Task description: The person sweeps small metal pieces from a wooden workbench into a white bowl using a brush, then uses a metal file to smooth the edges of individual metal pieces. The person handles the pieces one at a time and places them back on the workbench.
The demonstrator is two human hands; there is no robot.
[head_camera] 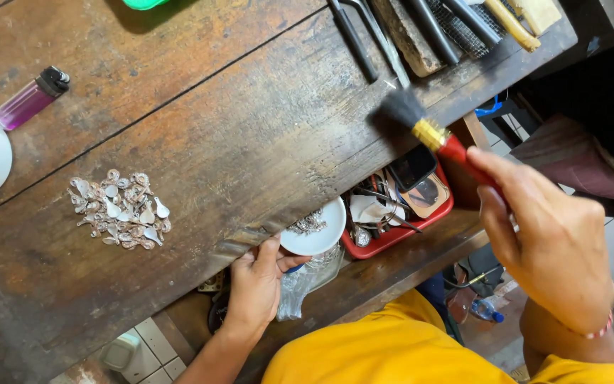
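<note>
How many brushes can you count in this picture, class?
1. The brush, black-bristled with a red handle, is held in the right hand over the edge of the wooden bench. Others may be hidden among the tools at the top.

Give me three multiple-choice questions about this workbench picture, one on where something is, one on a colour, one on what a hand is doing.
1. Where do the small metal pieces lie?
A. on the bench top
B. in the red tray
C. on the floor

2. What colour is the lighter?
A. green
B. purple
C. yellow

3. What does the right hand hold?
A. nothing
B. the white dish
C. a brush

Answers:
1 A, they sit in a heap on the wood.
2 B, its body is see-through purple.
3 C, the fingers grip the red brush handle; the left hand is at the white dish.
</note>
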